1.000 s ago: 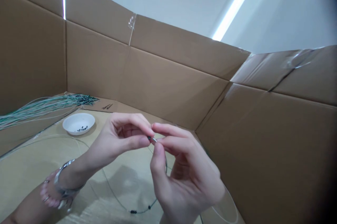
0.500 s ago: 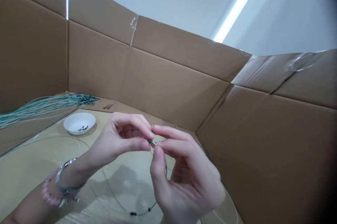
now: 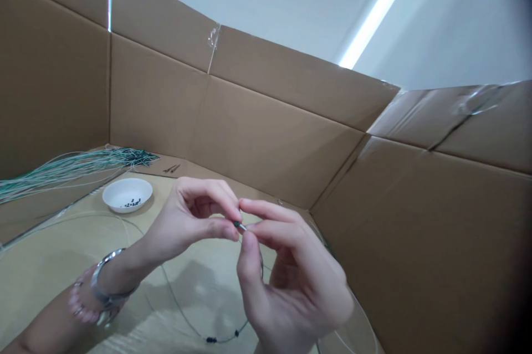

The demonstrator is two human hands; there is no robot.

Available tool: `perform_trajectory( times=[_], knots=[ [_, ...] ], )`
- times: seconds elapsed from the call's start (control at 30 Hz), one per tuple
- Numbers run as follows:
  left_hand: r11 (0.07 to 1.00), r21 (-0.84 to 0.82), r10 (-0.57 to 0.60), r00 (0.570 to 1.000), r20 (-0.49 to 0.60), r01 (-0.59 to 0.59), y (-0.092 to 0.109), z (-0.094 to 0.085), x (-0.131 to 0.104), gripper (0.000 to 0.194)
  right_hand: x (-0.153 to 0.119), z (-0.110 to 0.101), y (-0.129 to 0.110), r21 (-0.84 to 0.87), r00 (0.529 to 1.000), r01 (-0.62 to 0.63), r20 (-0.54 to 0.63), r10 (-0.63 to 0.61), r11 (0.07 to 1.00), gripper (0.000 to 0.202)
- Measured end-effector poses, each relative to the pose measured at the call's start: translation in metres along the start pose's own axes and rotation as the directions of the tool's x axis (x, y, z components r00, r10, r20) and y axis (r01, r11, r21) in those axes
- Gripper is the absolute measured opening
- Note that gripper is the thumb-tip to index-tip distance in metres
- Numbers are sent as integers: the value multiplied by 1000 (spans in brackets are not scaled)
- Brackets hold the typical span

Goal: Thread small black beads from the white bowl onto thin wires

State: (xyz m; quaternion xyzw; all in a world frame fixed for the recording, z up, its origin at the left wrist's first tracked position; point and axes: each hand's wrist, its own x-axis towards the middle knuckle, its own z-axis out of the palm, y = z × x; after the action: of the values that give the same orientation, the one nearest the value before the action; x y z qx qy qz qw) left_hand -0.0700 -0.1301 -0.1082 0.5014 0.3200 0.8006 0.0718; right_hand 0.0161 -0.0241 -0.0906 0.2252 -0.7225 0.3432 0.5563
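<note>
The white bowl [image 3: 108, 199] stands on the pale surface [image 3: 83, 249], with a cluster of tiny black pieces [image 3: 133, 203] in its bottom. Nearer the wearer than the bowl and to its right, both hands meet above the surface. The left hand [image 3: 183, 224] pinches a small dark green piece [image 3: 237, 225] between thumb and forefinger. The right hand [image 3: 295, 271] grasps the pale, slender end [image 3: 244, 228] that sticks out of this piece, between thumb and fingers, and its forefinger reaches the left hand's fingertips. The held parts are mostly covered by the fingers, so their exact shape cannot be told.

Nearer the wearer than the bowl, and to its right, a thin green cable [image 3: 183, 312] curves below the hands. It carries a longer black sleeve [image 3: 211, 339] and, just beside that, a shorter black sleeve [image 3: 236, 333]. Whether this cable joins the pinched piece cannot be made out.

Beyond the bowl and to its left lies a bundle of green and white wires [image 3: 83, 163]. Beyond it and to its right, a few thin dark items [image 3: 171, 168] rest on cardboard, too small to identify. Tall cardboard walls [image 3: 266, 116] rise behind the bowl. The left wrist, nearer than the bowl, wears a silver bangle [image 3: 96, 283] and a pink bead bracelet [image 3: 77, 304].
</note>
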Motion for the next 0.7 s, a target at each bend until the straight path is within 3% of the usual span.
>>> perform_trajectory(
  times=[0.33,0.43,0.5,0.57,0.63,0.67,0.7],
  knots=[
    [994,102,26,999,-26,-23,2,1,0,23,1,2,0,4,1000,8,8,-8,1000,19],
    [972,229,56,998,-39,-46,8,-1,1,20,1,0,2,22,1000,8,20,-9,1000,22],
    [920,373,163,983,-82,-121,18,-8,0,15,2,-2,3,23,1000,0,16,0,1000,23],
    [822,519,365,917,-162,-235,36,-19,-3,10,3,-5,5,7,1000,-15,-8,15,1000,24],
    [696,649,558,800,-222,-305,56,-35,-8,10,5,-8,6,-26,998,-21,-54,19,999,23],
    [632,715,615,754,-231,-297,66,-45,-10,10,7,-10,6,-44,997,-25,-78,21,999,22],
    [564,786,637,739,-220,-252,76,-56,-12,10,8,-11,7,-62,995,-34,-99,27,998,21]
  ],
)
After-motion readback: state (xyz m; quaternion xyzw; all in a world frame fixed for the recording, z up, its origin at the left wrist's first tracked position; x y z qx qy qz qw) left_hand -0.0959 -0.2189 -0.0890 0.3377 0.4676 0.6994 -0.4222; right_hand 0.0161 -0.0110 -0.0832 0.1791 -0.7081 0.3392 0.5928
